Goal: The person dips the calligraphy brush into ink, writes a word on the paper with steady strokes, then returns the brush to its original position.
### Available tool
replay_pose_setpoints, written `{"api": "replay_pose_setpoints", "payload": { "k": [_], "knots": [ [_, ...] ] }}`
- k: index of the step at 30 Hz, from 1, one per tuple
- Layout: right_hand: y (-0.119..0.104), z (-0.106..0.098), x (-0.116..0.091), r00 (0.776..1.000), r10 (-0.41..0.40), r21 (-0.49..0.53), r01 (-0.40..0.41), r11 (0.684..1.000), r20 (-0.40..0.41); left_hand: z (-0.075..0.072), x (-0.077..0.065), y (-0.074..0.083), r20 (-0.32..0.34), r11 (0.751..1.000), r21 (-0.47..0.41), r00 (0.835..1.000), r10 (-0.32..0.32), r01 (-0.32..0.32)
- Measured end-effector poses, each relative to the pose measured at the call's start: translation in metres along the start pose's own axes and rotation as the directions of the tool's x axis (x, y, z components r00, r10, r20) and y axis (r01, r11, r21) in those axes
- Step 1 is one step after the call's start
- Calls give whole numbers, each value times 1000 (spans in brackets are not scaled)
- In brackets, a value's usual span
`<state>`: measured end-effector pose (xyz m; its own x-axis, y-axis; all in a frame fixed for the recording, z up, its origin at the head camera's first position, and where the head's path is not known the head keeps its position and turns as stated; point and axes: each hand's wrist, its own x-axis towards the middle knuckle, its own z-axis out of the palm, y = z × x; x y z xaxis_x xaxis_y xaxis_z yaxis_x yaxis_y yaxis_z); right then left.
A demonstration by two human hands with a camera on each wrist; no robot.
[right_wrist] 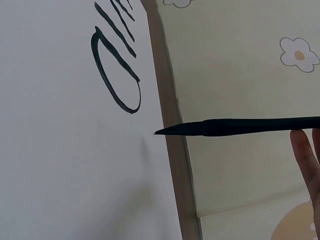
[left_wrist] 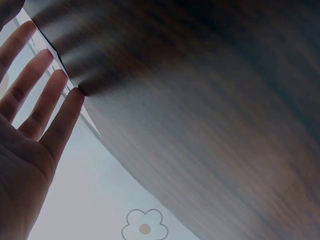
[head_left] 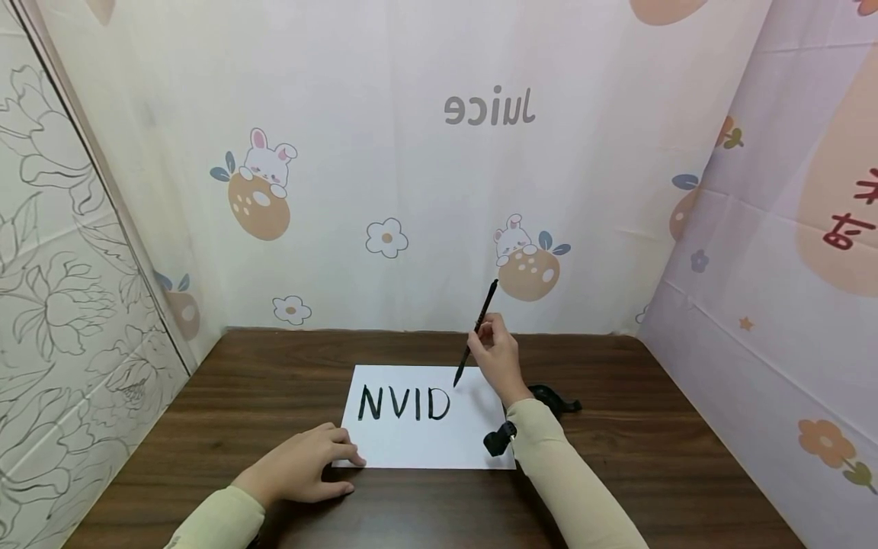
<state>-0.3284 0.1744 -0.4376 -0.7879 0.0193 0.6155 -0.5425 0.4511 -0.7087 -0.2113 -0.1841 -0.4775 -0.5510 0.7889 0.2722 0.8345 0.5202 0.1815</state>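
My right hand point(head_left: 499, 357) pinches a dark writing brush point(head_left: 478, 329) partway along its handle, over the upper right part of a white sheet of paper point(head_left: 425, 446). In the right wrist view the brush point(right_wrist: 240, 127) has a pointed black tip that stands just off the last letter. Black letters point(head_left: 403, 404) reading "NVID" run across the paper's upper left half. My left hand point(head_left: 309, 463) rests at the sheet's lower left corner, fingertips on the paper and thumb on the wood. In the left wrist view its fingers point(left_wrist: 62, 120) look extended and spread.
The sheet lies on a dark brown wooden table point(head_left: 583, 488). A black curved object point(head_left: 552, 399) sits behind the right wrist, partly hidden by the arm. Printed curtains point(head_left: 384, 152) stand behind the table and along both sides.
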Motion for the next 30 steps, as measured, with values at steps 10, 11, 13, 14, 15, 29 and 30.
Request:
{"api": "replay_pose_setpoints", "payload": {
  "k": [10, 11, 13, 14, 15, 29, 30],
  "knots": [
    [3, 0, -1, 1000, -5, -25, 4, 1000, -10, 0, 1, 0, 3, 1000, -3, 1000, -5, 5],
    [3, 0, -1, 1000, -5, -27, 5, 1000, -11, 0, 1, 0, 2, 1000, -3, 1000, -4, 4],
    [4, -1, -2, 1000, -8, -25, 8, 1000, -14, 0, 1, 0, 1, 1000, -3, 1000, -3, 3],
    [4, -1, -2, 1000, -10, -24, 9, 1000, -15, 0, 1, 0, 1, 1000, -3, 1000, -4, 4],
    [5, -1, -2, 1000, -11, -23, 10, 1000, -15, 0, 1, 0, 1, 1000, -3, 1000, -4, 4],
    [8, -1, -7, 1000, -4, -53, 5, 999, 5, -1, 1, 1, -9, 1000, -1, 1000, 6, -6],
    [8, -1, -7, 1000, -6, -56, 7, 998, 6, -1, 0, 1, -11, 1000, 0, 1000, 7, -7]
  ]
}}
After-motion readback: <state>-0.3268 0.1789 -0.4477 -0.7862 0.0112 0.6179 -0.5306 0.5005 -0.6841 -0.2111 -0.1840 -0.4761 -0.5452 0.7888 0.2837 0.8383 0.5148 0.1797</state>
